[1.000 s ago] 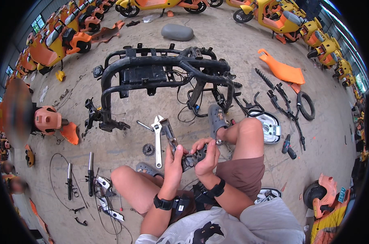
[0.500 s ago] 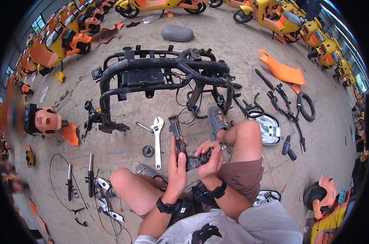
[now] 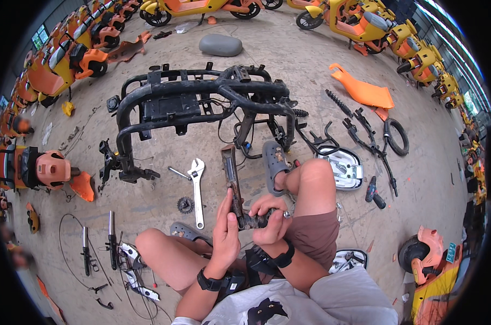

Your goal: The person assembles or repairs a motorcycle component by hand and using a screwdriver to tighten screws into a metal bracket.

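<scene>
In my left hand (image 3: pixel 225 232) is a rusty metal kickstand (image 3: pixel 230 167), its long channel-shaped leg pointing away from me and a coil spring along its lower part. My right hand (image 3: pixel 271 221) is closed round the dark bracket end of the same kickstand, fingers over the top and thumb at the side. A small shiny metal piece (image 3: pixel 287 214) shows beside the right thumb; I cannot tell how it is attached. Left of the hands, an adjustable wrench (image 3: pixel 197 192) lies on the floor near a small toothed sprocket (image 3: pixel 185 205).
A black scooter frame (image 3: pixel 180 89) stands ahead. Right of it lie an orange panel (image 3: pixel 364 92), a white tray (image 3: pixel 340 168), a cordless driver (image 3: pixel 373 192) and a fork (image 3: pixel 372 142). Two shock absorbers (image 3: pixel 112 238) and cables lie left. Parked scooters (image 3: pixel 66 70) line the sides.
My view has shifted slightly, so the floor items sit further left. Both hands keep their hold on the kickstand, whose leg now points more straight ahead.
</scene>
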